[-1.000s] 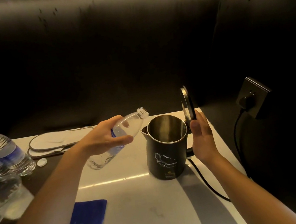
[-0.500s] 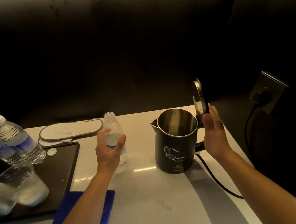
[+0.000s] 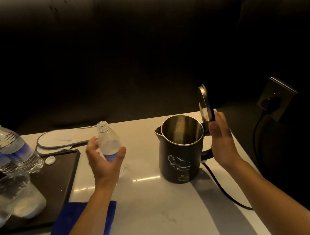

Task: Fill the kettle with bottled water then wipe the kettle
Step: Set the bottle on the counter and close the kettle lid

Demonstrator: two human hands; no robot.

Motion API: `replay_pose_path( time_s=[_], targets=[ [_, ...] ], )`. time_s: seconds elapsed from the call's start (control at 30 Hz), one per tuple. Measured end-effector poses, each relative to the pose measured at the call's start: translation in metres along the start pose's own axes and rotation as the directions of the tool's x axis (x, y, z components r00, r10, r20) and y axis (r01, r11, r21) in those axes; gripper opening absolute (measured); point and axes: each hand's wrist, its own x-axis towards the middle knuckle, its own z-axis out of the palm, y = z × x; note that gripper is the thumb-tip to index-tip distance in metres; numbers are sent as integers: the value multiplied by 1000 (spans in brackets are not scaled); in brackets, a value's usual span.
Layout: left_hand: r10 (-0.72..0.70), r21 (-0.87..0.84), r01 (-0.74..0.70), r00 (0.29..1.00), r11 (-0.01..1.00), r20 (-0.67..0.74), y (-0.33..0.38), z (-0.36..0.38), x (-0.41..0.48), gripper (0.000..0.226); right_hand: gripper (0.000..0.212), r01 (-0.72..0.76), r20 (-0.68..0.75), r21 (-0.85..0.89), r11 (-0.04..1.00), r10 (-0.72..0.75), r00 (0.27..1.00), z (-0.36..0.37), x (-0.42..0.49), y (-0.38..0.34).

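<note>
Black and steel-lined, the kettle [image 3: 181, 149] stands upright on the white table [image 3: 160, 213], right of centre, with its spout facing left. Its lid [image 3: 204, 103] is hinged fully up and stands nearly vertical at the rear right of the rim. The interior is visible as bare metal; the water level cannot be determined.

The right hand [image 3: 221, 139] is beside the kettle on the handle side. Its fingers are extended and together, with fingertips at the lower edge of the raised lid. The grip is flat and encloses nothing.

A clear uncapped bottle [image 3: 110, 144] stands upright on the table, left of the kettle and apart from it. The left hand [image 3: 104, 163] is in front of the bottle with thumb and fingers spread on either side of it. The grip is loose; contact with the bottle cannot be confirmed.

A blue cloth [image 3: 66, 231] lies flat at the near left, partly under the left forearm. A dark tray [image 3: 58, 178] at the left carries two capped bottles [image 3: 12, 148], a loose white cap [image 3: 50, 159] and a clear plastic cup [image 3: 19, 196]. A black power cord [image 3: 220, 184] runs from the kettle base toward the near right.
</note>
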Motion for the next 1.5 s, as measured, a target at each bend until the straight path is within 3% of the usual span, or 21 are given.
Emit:
replay_pose_path(
  time_s=[0.1, 0.17, 0.23, 0.3, 0.4, 0.5, 0.57, 0.67, 0.83, 0.97, 1.17, 1.33, 1.43, 1.5],
  targets=[
    [153, 74, -139, 957, 988, -246, 19, -1, -22, 78, 98, -7, 48, -6, 1000, 7, 999, -8, 2, -1],
    [251, 21, -253, 945, 967, -210, 39, 7, -37, 60, 88, 3, 79, 4, 1000, -3, 997, -12, 5, -9],
    [241, -41, -241, 971, 970, -1, 54, 19, -43, 49, 88, 10, 129, 32, 999, -14, 992, -17, 13, -16],
    [88, -28, -84, 962, 996, 258, 58, 36, -38, 52, 94, 8, 178, 53, 999, -17, 984, -20, 24, -18],
    [-57, -27, 89, 812, 996, 581, 57, 58, -29, 60, 90, 20, 281, 40, 999, -30, 959, -20, 34, -21],
    [-23, -97, 124, 725, 988, 688, 60, 67, -31, 43, 101, 63, 375, -64, 996, -34, 927, -19, 38, -23],
    [-19, -111, 128, 732, 986, 681, 63, 67, -33, 41, 100, 148, 421, -199, 969, -52, 906, -16, 39, -22],
    [-16, -115, 129, 729, 985, 684, 61, 67, -34, 43, 95, 292, 482, -454, 842, -43, 875, -9, 42, -18],
    [-23, -125, 151, 723, 980, 691, 65, 66, -34, 44, 95, 312, 492, -532, 787, -13, 871, -6, 45, -18],
    [-43, -124, 180, 715, 976, 698, 63, 68, -35, 47, 100, 378, 501, -640, 669, -10, 866, -4, 42, -17],
    [-90, -50, 164, 745, 985, 661, 54, 65, -41, 61, 104, 378, 503, -648, 661, -2, 864, -2, 41, -17],
    [-189, 161, 129, 876, 978, 444, 31, 16, -63, 58, 107, 367, 549, -613, 700, 43, 835, 4, 41, -20],
    [-186, 240, 106, 921, 965, 343, 17, -19, -70, 49, 110, 300, 506, -624, 721, 81, 859, -7, 49, -16],
    [-157, 434, 44, 961, 900, 229, 4, -47, -78, 45, 111, 256, 512, -598, 759, 116, 851, -7, 54, -13]
  ],
)
